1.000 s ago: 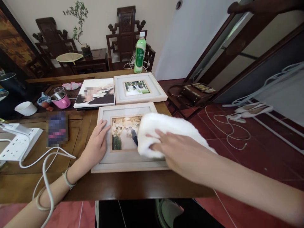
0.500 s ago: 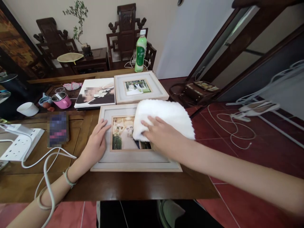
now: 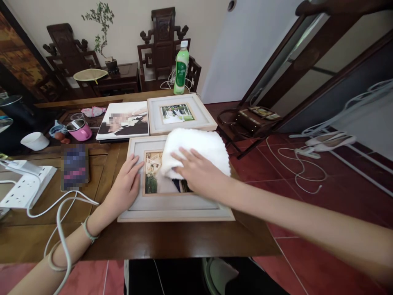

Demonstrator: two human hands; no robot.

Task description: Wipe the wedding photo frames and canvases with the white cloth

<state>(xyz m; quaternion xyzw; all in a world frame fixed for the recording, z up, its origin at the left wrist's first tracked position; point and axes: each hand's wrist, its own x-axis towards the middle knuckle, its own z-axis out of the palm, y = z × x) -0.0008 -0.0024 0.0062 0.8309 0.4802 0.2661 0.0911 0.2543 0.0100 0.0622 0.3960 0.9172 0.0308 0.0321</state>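
A light wooden picture frame (image 3: 178,208) with a wedding photo lies flat near the table's front edge. On its left border rests my left hand (image 3: 125,182), fingers stretched out flat and the thumb apart. A fluffy white cloth (image 3: 199,145) covers the upper right of the photo and part of the frame. My right hand (image 3: 196,172) presses the cloth down on the glass, holding it under the fingers; the cloth's underside is hidden.
Behind lie a second picture frame (image 3: 202,119) and a photo album (image 3: 135,123). A green bottle (image 3: 181,69) stands at the table's far edge. To the left are a pink mug (image 3: 80,129), a white cup (image 3: 35,141), a phone-like blurred item (image 3: 74,168) and a power strip (image 3: 37,190) with cables.
My right hand has slid the white cloth leftward across the photo, covering more of its middle. My left hand stays on the frame's left border.
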